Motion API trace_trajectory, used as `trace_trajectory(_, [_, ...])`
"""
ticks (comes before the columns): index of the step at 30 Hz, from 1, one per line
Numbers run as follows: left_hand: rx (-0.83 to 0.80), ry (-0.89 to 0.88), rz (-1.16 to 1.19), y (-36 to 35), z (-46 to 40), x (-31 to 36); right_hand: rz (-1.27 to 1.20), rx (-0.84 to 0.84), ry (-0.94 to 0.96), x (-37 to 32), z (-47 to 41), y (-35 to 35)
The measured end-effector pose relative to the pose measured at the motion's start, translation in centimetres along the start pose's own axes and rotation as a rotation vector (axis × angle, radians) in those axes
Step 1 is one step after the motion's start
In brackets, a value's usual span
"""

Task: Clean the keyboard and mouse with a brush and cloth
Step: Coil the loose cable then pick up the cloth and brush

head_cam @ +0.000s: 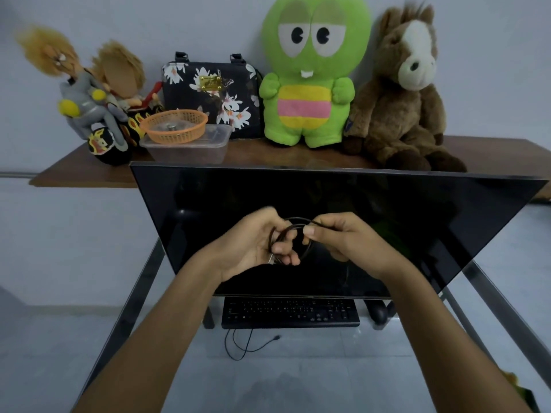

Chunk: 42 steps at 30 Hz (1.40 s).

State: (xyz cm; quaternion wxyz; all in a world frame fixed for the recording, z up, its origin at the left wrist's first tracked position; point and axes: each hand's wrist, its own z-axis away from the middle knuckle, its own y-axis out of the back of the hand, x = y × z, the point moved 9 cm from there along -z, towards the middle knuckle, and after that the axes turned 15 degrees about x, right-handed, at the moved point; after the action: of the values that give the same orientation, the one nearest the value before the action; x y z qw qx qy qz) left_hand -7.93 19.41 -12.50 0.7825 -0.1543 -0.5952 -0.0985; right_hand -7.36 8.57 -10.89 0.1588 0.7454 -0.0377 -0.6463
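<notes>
The large black flat monitor (328, 204) stands on the glass-topped bench (149, 338). The black rectangular keyboard (290, 312) lies at its base, the black mouse (379, 313) just beside. Both hands are raised before the screen: left hand (253, 248) grips a coiled thin black cable (293, 234); right hand (343, 238) pinches its loop.

Dim, flat light filled the room, cool and bluish, with no hard shadows anywhere. The dark monitor (328, 234) at centre gave back only faint reflections. Wide-angle bending bowed the shelf (74, 174) and splayed the frame edges. The doll (47, 55) at upper left was smeared soft.
</notes>
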Motion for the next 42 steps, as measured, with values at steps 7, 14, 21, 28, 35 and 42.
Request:
trace_trajectory(7, [0.014, 0.040, 0.676, -1.6, 0.0, 1.2, -0.081, 0.377, 0.142, 0.6, -0.9, 1.1])
trace_trajectory(14, [0.518, -0.519, 0.187, 4.8, -1.9, 3.8, 0.521, 0.201, 0.328, 1.2, 2.7, -4.6])
trace_trajectory(21, [0.235, -0.530, -0.602, 1.2, -0.3, -0.9, 0.843, 0.170, 0.454, -4.8, 1.3, 1.2])
trace_trajectory(28, [0.024, -0.235, 0.070, -0.9, 0.4, -1.0, 0.156, 0.234, 0.218, -2.3, -1.1, 2.9])
trace_trajectory(35, [0.057, -0.141, 0.327, 0.2, -0.2, -1.2, 0.360, 0.474, 0.312, -1.3, -0.9, 1.6])
trace_trajectory(42, [0.087, -0.184, 0.344, 0.7, -0.2, -1.1, -0.271, 0.102, -0.038, 1.0, 0.2, -2.4])
